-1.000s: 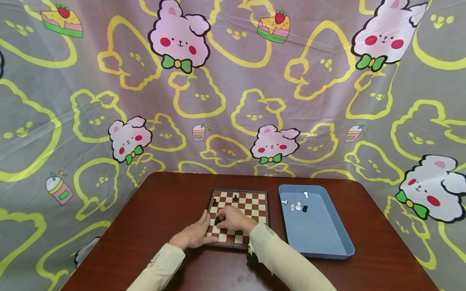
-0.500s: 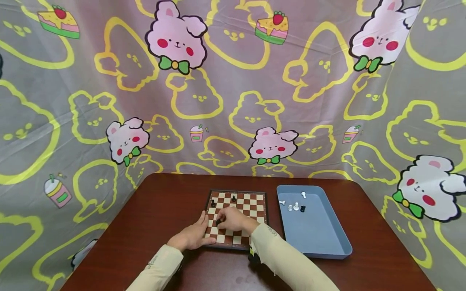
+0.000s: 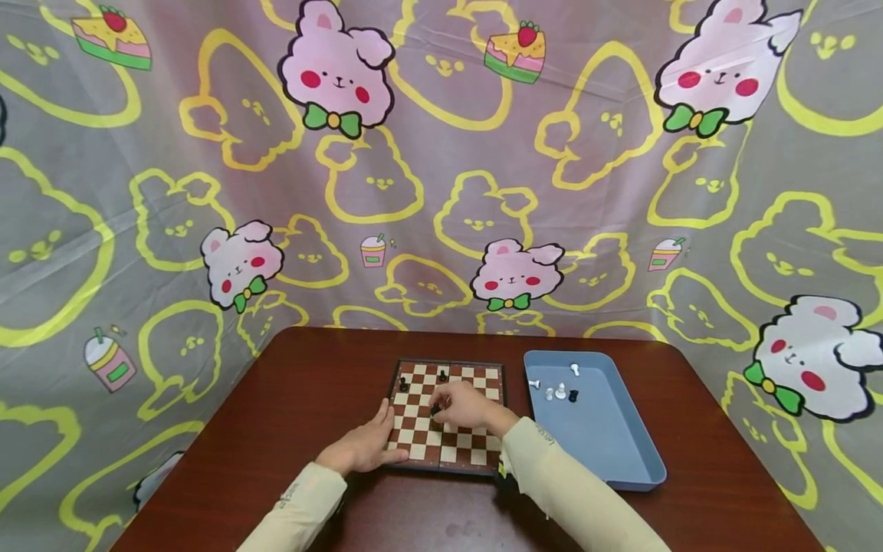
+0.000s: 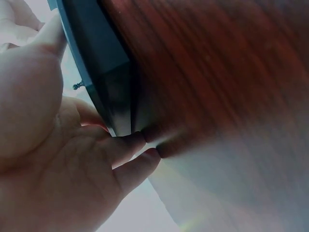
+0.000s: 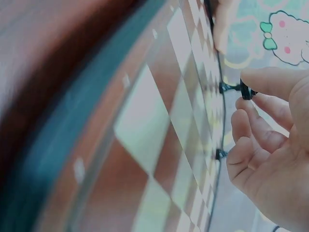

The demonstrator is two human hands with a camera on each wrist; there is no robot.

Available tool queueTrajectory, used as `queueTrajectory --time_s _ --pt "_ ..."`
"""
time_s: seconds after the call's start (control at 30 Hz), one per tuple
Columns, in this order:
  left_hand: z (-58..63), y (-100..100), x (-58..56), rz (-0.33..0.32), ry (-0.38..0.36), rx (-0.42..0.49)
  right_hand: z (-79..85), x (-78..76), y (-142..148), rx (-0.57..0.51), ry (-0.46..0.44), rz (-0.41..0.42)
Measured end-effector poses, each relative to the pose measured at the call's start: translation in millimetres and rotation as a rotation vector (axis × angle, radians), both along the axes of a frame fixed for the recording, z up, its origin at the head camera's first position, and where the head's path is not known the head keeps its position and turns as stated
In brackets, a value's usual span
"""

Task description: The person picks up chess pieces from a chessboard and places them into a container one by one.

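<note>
And across it is taken! In the last 0.5 seconds, the held black chess piece [image 3: 435,411] has been shifted from the left side of the chessboard [image 3: 476,457] to near its middle, and a little farther from the person. It is pinched between the fingertips of the right hand [image 3: 465,405], with the remaining fingers loosely bent below, as is shown at the right wrist. Whether the board is touched by its base cannot be told.

No shift is seen from the left hand [image 3: 368,443]: its fingers are kept extended, nothing is gripped, and the board's near left edge is touched, so the board is probably being steadied.

Elsewhere, no change! The far-left black piece [image 3: 403,384] and the far-edge black piece [image 3: 443,376] are left standing on their squares. In the blue tray [image 3: 600,441], to the right, 4 white pieces [image 3: 561,392] and 1 black piece [image 3: 573,395] are left undisturbed.

So what is meant by that? A piece appears to be in mid-move, with its release not yet made; its final square cannot be read from here.
</note>
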State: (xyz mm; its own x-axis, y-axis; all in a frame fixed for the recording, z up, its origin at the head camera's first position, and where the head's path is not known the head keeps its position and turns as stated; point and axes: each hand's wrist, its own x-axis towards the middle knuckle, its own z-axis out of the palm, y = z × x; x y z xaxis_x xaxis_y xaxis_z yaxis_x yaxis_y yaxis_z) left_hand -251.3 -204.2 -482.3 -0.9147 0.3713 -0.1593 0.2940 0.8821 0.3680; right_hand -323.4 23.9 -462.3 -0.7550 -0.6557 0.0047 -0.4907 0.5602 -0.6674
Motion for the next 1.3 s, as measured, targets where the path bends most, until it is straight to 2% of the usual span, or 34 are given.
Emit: queueTrajectory --time_s 0.13,0.2,0.5,0.67,0.93,1.13,1.3 --pt "0.7 0 -0.1 -0.004 0.005 0.005 7.6 -3.4 16 -0.003 0.047 0.011" --pt "0.5 0 0.2 -0.004 0.006 0.004 11.8 -4.3 25 0.002 0.041 0.003" --pt "0.3 -1 1.3 -0.002 -0.004 0.005 24.4 -8.4 60 0.041 0.084 -0.080" --pt "0.7 -1 0.2 0.001 -0.003 -0.001 30.4 -9.4 79 0.011 0.073 -0.099" --pt "2.1 0 -0.1 -0.002 -0.008 0.004 34.0 -16.2 109 -0.010 0.039 -0.152" --pt "2.6 0 0.8 0.001 -0.017 0.005 33.6 -19.7 128 0.030 0.081 -0.211" --pt "2.4 1 1.1 -0.002 -0.012 0.000 32.6 -20.1 141 0.052 0.102 -0.226"
